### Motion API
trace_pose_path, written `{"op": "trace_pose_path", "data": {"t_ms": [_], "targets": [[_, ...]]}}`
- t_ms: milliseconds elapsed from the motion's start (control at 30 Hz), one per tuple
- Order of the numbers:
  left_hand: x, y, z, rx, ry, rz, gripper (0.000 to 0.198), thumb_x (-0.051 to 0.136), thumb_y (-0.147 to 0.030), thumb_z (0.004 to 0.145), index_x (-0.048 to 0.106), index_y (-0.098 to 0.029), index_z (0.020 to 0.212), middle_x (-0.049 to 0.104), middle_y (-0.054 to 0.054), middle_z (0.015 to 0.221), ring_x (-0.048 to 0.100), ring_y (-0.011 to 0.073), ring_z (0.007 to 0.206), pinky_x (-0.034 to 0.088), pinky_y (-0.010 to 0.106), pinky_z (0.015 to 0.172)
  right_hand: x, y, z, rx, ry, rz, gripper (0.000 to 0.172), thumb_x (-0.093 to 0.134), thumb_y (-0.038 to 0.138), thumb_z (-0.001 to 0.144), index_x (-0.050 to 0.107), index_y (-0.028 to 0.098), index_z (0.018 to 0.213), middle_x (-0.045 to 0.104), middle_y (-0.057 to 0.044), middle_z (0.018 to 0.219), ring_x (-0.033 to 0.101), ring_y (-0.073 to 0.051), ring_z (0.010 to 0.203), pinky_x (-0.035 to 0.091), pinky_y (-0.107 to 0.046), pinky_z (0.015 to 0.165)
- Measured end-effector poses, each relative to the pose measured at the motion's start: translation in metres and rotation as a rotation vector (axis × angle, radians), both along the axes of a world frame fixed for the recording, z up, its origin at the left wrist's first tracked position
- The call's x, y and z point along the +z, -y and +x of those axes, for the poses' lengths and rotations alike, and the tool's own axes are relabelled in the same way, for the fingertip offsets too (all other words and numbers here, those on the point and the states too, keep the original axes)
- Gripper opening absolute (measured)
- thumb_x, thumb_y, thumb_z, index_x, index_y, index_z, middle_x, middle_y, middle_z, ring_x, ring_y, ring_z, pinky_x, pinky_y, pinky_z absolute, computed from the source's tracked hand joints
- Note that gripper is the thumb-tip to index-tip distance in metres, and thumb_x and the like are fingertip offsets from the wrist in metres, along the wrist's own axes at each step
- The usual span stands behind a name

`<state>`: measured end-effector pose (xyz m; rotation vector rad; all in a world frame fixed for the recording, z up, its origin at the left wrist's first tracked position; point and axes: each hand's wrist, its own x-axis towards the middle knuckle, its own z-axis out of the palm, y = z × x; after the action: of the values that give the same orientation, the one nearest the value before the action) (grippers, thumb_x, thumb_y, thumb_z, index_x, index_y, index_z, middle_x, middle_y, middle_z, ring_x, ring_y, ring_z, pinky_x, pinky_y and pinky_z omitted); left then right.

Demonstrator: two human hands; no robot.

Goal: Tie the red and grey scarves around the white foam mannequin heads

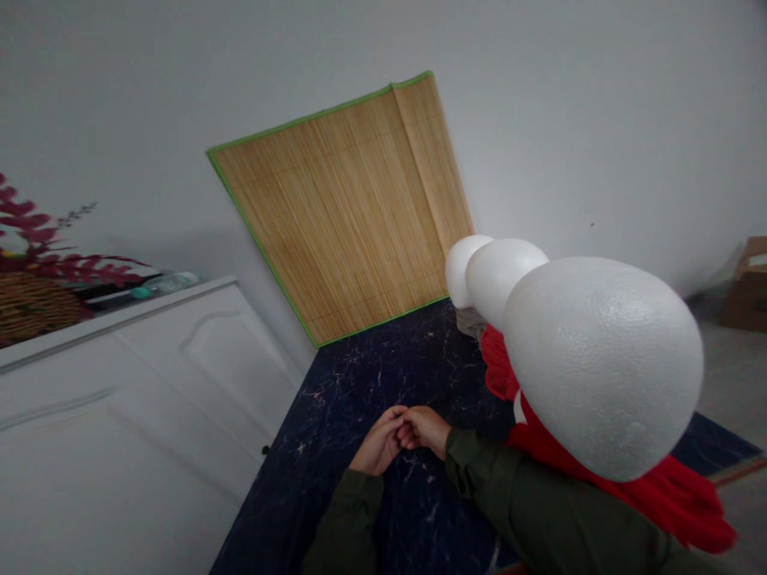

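Note:
My left hand (379,444) and my right hand (424,427) meet over the dark blue marble-patterned tabletop (383,359). Their curled fingers touch at the tips. Whether anything small lies between them is hidden. Dark green sleeves cover both forearms. Close to my right arm stands a large white foam head form (605,359), with red cloth (677,495) beneath it. Behind it are a second white foam form (503,275) and a third white form (460,267), partly covered by one another.
A bamboo mat (353,216) with green edging is against the wall behind the table. At left, a white cabinet (149,415) bears a wicker basket (36,307) and a plant with dark red leaves (36,228). A cardboard box (746,291) sits at far right.

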<state>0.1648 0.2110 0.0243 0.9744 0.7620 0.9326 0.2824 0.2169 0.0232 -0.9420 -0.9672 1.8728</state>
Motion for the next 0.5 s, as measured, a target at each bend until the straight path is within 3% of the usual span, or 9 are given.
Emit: {"op": "trace_pose_path", "data": {"t_ms": [500], "targets": [[-0.0009,-0.0014,-0.0005,0.027,-0.01,-0.007,0.023,0.057,-0.024,0.074,0.051,-0.015,0.094,0.05,-0.001,0.06,0.047,0.0104,0.053,0.036,0.024,0.053,0.001,0.0011,0.0021,-0.014,0.011,0.019,0.021,0.036,0.016,0.08,0.05,0.012,0.064,0.052,0.002,0.046,0.047,-0.005,0.035,0.037,-0.015,0.039]]}}
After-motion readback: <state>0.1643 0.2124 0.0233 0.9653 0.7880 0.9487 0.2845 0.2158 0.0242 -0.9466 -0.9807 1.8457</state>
